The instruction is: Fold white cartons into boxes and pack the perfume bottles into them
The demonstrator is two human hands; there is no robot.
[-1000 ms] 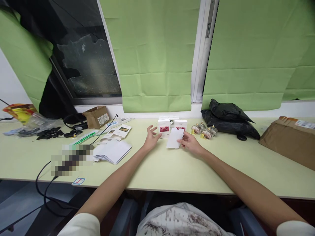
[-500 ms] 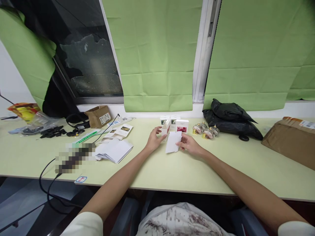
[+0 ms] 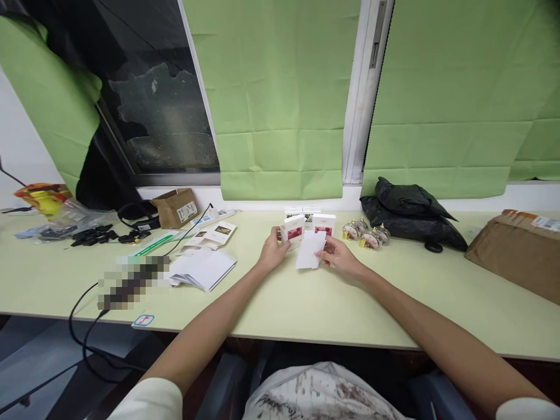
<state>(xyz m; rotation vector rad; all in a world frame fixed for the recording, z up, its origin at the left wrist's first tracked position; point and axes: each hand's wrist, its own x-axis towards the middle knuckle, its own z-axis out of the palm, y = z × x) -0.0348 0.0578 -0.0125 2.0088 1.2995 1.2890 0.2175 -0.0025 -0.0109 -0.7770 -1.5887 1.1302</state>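
Note:
My left hand is closed around a small white box with a pink picture, lifted and tilted just above the pale green table. My right hand pinches a white folded card next to that box. Right behind the card stands a second white box with a pink picture, and two more white boxes sit further back near the wall.
A stack of white sheets and printed leaflets lie to the left, with cables and black parts beyond. Several small round bottles, a black plastic bag and a brown parcel are to the right.
My left hand reached the leftmost pink-picture box, closed on it and lifted it off the row. My right hand kept the white card, shifting only slightly.

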